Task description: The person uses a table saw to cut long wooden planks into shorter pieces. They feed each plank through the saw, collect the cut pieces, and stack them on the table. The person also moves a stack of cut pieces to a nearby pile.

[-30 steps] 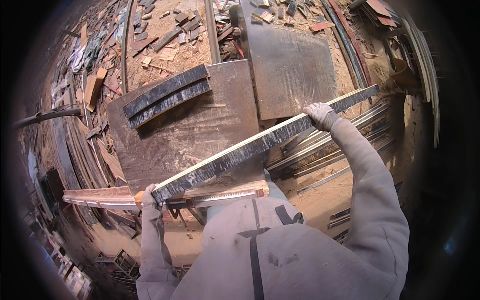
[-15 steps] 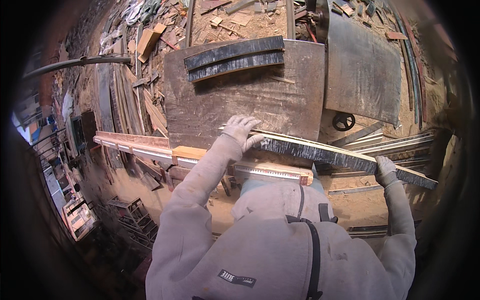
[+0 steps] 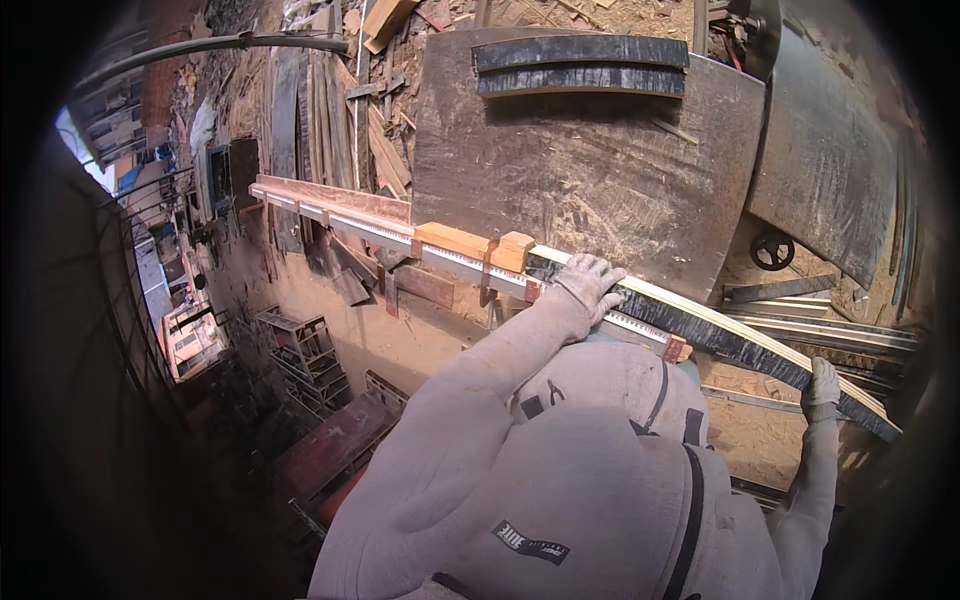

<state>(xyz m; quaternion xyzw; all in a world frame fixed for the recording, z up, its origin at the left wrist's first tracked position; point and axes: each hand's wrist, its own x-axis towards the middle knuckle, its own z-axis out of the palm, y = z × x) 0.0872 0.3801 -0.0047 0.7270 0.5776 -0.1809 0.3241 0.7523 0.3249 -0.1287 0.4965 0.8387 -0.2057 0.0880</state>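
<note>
A long plywood strip (image 3: pixel 720 332) with a black face and pale layered edge slants across the front of the metal table. My left hand (image 3: pixel 590 286), in a pale glove, grips it near its left end, fingers bent over the top edge. Toward the far end my right hand (image 3: pixel 822 388), also gloved, is closed around the strip. The strip's left end lies at a small wooden block (image 3: pixel 514 251) on the measuring rail (image 3: pixel 385 236); whether they touch, I cannot tell. Part of the rail's scale passes under my left hand.
Two black-faced plywood strips (image 3: pixel 582 66) lie together on the rusty metal table (image 3: pixel 580 165). A second metal panel (image 3: pixel 835 150) and a black handwheel (image 3: pixel 772 251) are at the right. Long strips (image 3: pixel 840 335) are stacked beyond my right hand. Wood scraps cover the ground behind.
The strip's left end has come to the rail by the wooden block. My left hand has moved from beside that end to a grip over it; the view has shifted left.
</note>
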